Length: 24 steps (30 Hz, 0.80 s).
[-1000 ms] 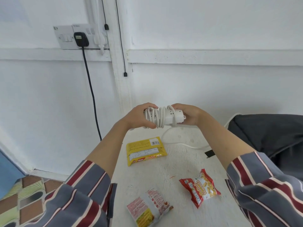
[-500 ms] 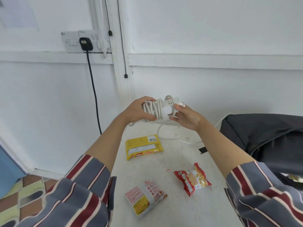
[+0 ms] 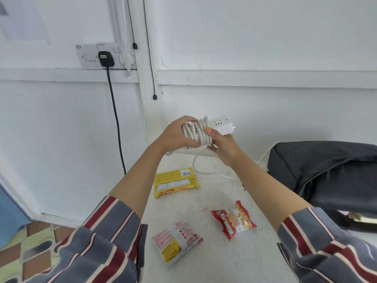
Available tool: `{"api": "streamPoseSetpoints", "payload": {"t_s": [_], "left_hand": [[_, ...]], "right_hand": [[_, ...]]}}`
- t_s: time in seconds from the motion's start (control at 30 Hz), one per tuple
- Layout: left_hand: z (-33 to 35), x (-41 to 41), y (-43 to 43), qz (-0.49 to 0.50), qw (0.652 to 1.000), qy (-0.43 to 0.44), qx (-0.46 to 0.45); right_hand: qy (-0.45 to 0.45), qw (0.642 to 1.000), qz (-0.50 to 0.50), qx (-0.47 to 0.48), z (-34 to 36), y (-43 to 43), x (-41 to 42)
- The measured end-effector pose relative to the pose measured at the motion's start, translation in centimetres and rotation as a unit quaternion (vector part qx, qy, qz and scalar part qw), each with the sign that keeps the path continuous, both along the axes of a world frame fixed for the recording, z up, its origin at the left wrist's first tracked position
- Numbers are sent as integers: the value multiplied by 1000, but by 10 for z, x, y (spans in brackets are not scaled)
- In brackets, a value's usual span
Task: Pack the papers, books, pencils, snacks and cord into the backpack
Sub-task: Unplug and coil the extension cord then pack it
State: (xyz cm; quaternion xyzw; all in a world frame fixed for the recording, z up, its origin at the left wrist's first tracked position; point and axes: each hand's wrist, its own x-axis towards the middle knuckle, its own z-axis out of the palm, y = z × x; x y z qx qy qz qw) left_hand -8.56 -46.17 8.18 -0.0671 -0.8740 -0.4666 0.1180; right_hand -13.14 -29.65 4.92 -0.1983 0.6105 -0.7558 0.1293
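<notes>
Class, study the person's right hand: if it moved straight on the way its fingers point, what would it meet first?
The coiled cord wound round the power strip: the right hand points up-left and its thumb rests on the coils. Just beyond, it seems, is the left hand, gripping the same bundle.

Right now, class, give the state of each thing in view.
cord: partly wound, tail loose
left hand: grips cord
right hand: holds cord
yellow packet: flat on table
red packet: on table
pink packet: on table
backpack: slumped, opening unclear
black plug: plugged in
</notes>
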Motion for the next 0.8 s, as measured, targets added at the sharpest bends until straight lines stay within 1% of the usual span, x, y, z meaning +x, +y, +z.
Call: {"api": "streamPoseSetpoints", "payload": {"t_s": [0.07, 0.17, 0.23, 0.37, 0.47, 0.57, 0.7, 0.8], "left_hand": [[3, 2, 2, -10, 1000, -3, -9], [9, 5, 7, -35, 998, -25, -51], [12, 7, 11, -33, 996, -21, -86], [13, 11, 24, 46, 975, 44, -213], [8, 12, 39, 81, 949, 120, -279], [11, 8, 42, 77, 945, 127, -291], [20, 7, 38, 24, 943, 102, -316], [28, 8, 35, -4, 950, 81, -301]], "right_hand": [[-1, 1000, -12, -5, 3, 2, 2], [-16, 999, -36, -22, 3, 3, 4], [-31, 998, -46, -41, 2, 2, 5], [-54, 995, -51, -67, 3, -1, 9], [-36, 996, -51, -57, 9, -1, 12], [-39, 996, -58, -53, 13, 1, 14], [-39, 995, -64, -58, 18, 7, 13], [-34, 996, -55, -63, 22, 11, 13]]}}
